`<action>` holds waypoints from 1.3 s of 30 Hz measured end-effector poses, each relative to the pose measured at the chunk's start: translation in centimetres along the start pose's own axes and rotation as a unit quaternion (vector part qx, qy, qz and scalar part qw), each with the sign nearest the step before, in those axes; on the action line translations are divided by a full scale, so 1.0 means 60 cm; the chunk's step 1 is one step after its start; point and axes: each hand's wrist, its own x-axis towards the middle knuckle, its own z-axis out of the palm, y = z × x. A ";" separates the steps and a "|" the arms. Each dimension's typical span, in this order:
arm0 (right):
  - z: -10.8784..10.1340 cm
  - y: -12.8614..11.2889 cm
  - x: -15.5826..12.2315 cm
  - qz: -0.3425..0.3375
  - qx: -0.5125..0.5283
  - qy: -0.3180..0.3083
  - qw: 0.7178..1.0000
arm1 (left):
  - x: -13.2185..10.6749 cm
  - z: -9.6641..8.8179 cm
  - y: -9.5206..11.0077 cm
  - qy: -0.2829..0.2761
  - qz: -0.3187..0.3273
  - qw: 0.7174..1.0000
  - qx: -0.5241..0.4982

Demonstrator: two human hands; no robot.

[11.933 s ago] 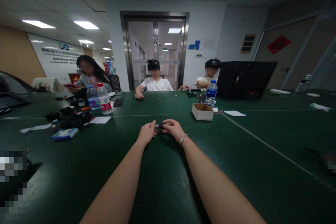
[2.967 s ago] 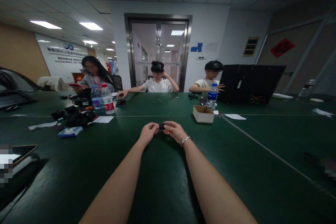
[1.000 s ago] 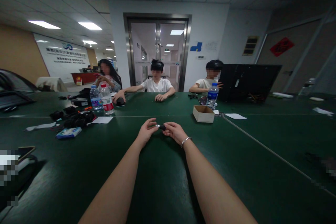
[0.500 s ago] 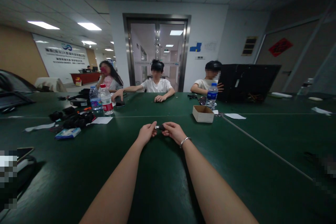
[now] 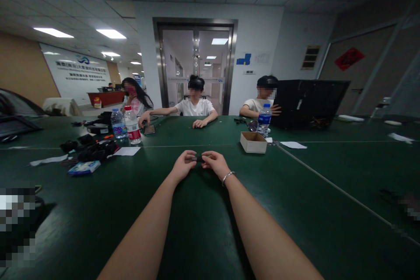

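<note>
Both my hands meet above the green table [image 5: 203,210], holding one small dark object [image 5: 198,159] between them. My left hand [image 5: 184,165] pinches its left end between thumb and fingers. The fingertips of my right hand [image 5: 215,164] are closed on its right end, and a silver bracelet [image 5: 229,176] circles that wrist. Only a short dark stretch shows between the fingertips, too small to name its kind. The open cardboard box [image 5: 253,143] stands beyond my right hand, to the right.
Two bottles [image 5: 132,127], a pile of black gear [image 5: 96,149], paper [image 5: 126,151] and a blue-white packet [image 5: 84,168] are at left. Another bottle [image 5: 264,120] stands behind the box, near a large black case [image 5: 308,104]. Several people sit opposite; a phone [image 5: 149,129] lies by one person's hand.
The object's silver left part, visible before, is now out of sight, and my hands are slightly closer together. Across the table, a person's hand has shifted left, uncovering more of the phone.
</note>
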 end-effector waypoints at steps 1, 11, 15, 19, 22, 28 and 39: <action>-0.001 0.000 0.000 0.001 0.000 0.001 1.000 | -0.001 -0.001 0.000 0.002 0.003 1.000 -0.019; -0.006 0.003 0.000 0.009 0.010 0.001 1.000 | -0.007 0.009 0.000 0.009 0.026 0.998 0.056; -0.005 0.004 0.001 0.010 0.002 -0.002 1.000 | -0.004 0.006 -0.005 0.012 -0.017 0.997 0.081; -0.005 0.005 0.002 0.009 -0.001 -0.003 1.000 | 0.001 0.001 -0.009 0.019 0.022 0.998 0.061; -0.005 0.007 0.003 0.005 0.003 -0.001 1.000 | 0.002 0.000 -0.007 0.042 0.019 0.999 0.013; -0.006 0.007 0.003 0.004 -0.004 -0.008 1.000 | 0.000 0.000 -0.003 0.014 -0.011 0.999 0.048; -0.006 0.008 0.002 0.000 -0.010 -0.004 1.000 | -0.003 0.004 -0.008 -0.011 0.035 0.996 0.075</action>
